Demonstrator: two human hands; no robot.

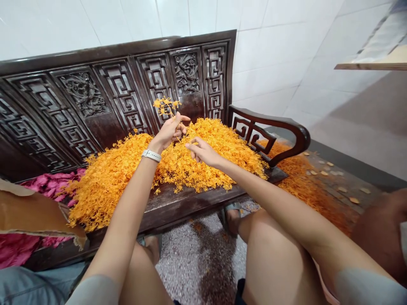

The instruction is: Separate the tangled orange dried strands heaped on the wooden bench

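Note:
A sprig of orange artificial flowers (165,105) rises from my left hand (171,129), its thin stem pinched by the thumb and fingers. A pale watch strap (151,155) circles that wrist. My right hand (203,152) is just to the right and slightly lower, over the heap, with its index finger pointing toward the left hand and the other fingers curled. Whether something small is between its fingertips cannot be made out. Beneath both hands spreads a large heap of loose orange flower pieces (219,148) on the dark wooden bench (168,201).
Behind the heap stands the carved backrest (119,80); a curved armrest (299,135) bounds its right end. Pink flower pieces (51,184) and a cardboard box (28,209) are at left. More orange pieces (305,195) lie beyond the armrest. People's legs are close on both sides.

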